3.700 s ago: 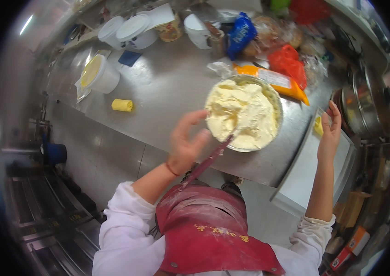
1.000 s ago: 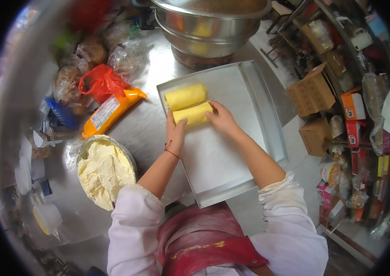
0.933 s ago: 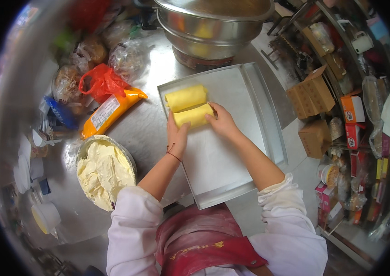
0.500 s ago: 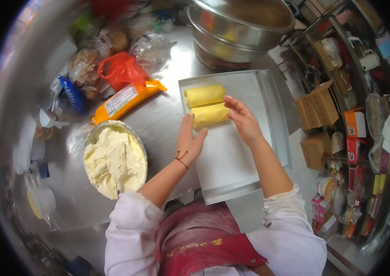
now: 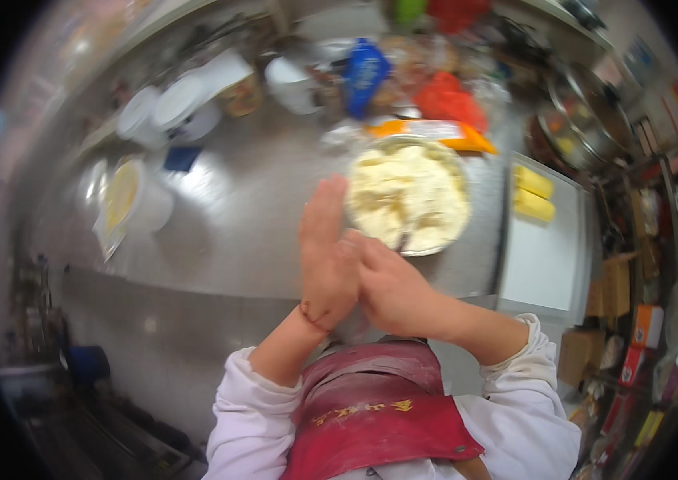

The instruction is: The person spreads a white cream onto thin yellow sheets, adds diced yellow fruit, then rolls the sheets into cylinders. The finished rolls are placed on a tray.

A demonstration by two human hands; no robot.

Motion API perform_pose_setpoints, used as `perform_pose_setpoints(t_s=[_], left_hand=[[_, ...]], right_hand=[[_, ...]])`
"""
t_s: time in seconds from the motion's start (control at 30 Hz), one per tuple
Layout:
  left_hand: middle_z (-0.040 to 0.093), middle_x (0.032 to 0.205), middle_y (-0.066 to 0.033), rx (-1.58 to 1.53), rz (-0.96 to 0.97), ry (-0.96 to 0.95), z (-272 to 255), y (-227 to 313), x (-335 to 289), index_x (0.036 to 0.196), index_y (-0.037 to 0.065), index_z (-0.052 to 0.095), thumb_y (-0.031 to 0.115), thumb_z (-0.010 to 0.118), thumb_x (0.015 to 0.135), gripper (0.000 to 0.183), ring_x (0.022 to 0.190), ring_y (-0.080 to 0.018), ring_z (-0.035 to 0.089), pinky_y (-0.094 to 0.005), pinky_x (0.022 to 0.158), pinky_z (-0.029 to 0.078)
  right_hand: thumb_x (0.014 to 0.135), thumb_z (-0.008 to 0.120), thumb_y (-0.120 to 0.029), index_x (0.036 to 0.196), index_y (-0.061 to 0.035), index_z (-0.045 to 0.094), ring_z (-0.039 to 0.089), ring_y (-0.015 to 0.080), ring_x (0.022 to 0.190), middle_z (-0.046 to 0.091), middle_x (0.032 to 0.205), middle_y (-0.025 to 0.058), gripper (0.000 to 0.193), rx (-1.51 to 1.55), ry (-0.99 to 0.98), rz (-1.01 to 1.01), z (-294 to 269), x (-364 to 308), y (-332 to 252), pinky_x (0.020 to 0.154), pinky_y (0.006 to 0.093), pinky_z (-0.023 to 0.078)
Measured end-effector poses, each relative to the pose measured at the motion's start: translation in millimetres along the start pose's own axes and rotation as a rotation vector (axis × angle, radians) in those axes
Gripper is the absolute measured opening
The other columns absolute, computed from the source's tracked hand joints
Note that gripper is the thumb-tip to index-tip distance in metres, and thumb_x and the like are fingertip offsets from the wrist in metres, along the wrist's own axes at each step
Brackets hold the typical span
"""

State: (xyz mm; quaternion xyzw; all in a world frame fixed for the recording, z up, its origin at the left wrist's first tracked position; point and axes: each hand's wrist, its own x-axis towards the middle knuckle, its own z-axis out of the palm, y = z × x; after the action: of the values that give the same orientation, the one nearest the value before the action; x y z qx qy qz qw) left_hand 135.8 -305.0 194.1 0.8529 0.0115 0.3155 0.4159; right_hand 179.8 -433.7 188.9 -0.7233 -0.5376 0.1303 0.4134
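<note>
My left hand (image 5: 327, 256) is raised in front of the apron, its fingers stretched out flat together. Against its palm side rests my right hand (image 5: 403, 292), fingers partly hidden and slightly blurred; I see nothing held in either. Just beyond them stands a round bowl (image 5: 465, 212) full of pale yellow cream (image 5: 411, 192), with what looks like a utensil handle at its near edge. To the right, a shallow metal tray (image 5: 543, 260) carries two yellow rolls, a far one (image 5: 533, 182) and a near one (image 5: 534, 206), side by side at its far end.
An orange packet (image 5: 475, 140) lies behind the bowl, near a red plastic bag (image 5: 447, 100) and a blue packet (image 5: 365, 76). White tubs (image 5: 151, 200) stand on the left of the steel table (image 5: 243, 232). A large metal pot (image 5: 575, 120) is at back right, above crowded shelves.
Both hands have left the rolls on the tray and come together farther left, before the cream bowl. My view has turned left, so the tray now sits at the right.
</note>
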Motion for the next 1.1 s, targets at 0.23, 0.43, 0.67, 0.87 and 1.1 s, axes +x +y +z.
perform_pose_setpoints(t_s=[0.23,0.43,0.67,0.87,1.1], left_hand=[[0.057,0.114,-0.0138,-0.039,-0.183,-0.313,-201,-96,-117,0.1,0.002,0.062,0.031,0.031,0.09,0.044,0.122,-0.0311,0.039,-0.0434,0.104,0.018],[0.059,0.106,-0.0167,-1.035,-0.699,0.258,-237,-112,-158,0.098,0.001,0.062,0.043,0.028,0.092,0.055,0.116,-0.028,0.045,-0.0395,0.101,0.027],[0.054,0.091,-0.0075,-1.458,-0.6,0.732,-322,-157,-144,0.102,0.0,0.056,0.038,0.038,0.092,0.044,0.084,-0.017,0.05,-0.032,0.081,0.04],[0.052,0.098,-0.0011,-0.794,-0.879,1.278,-423,-182,-165,0.108,0.006,0.053,0.029,0.044,0.088,0.033,0.092,-0.0135,0.046,-0.0303,0.086,0.031],[0.049,0.102,0.0045,-0.797,-1.26,1.257,-472,-266,-166,0.11,0.015,0.053,0.025,0.048,0.083,0.028,0.097,-0.0091,0.04,-0.0302,0.088,0.022]], right_hand=[[0.069,0.053,-0.004,0.102,0.0013,0.051,0.049,0.031,0.077,0.051,0.091,0.0171,0.034,0.322,-0.349,-0.143,178,85,-88,0.074,0.0386,0.042],[0.079,0.055,-0.014,0.132,-0.0091,0.034,0.052,0.0214,0.065,0.054,0.081,0.013,0.057,0.951,-0.573,0.275,216,120,-111,0.062,0.0334,0.043],[0.082,0.056,-0.028,0.133,-0.0162,0.034,0.055,0.0322,0.089,0.059,0.088,0.0168,0.056,-0.01,-0.719,0.206,246,190,-61,0.072,0.04,0.043],[0.08,0.051,-0.01,0.122,-0.0079,0.048,0.048,0.0301,0.091,0.052,0.097,0.0125,0.043,-0.178,-0.173,-0.152,247,322,-38,0.077,0.0389,0.039],[0.073,0.05,-0.005,0.111,-0.0116,0.057,0.048,0.0243,0.092,0.052,0.096,0.0089,0.04,-0.582,-0.228,-0.222,299,496,-36,0.075,0.0346,0.038]])
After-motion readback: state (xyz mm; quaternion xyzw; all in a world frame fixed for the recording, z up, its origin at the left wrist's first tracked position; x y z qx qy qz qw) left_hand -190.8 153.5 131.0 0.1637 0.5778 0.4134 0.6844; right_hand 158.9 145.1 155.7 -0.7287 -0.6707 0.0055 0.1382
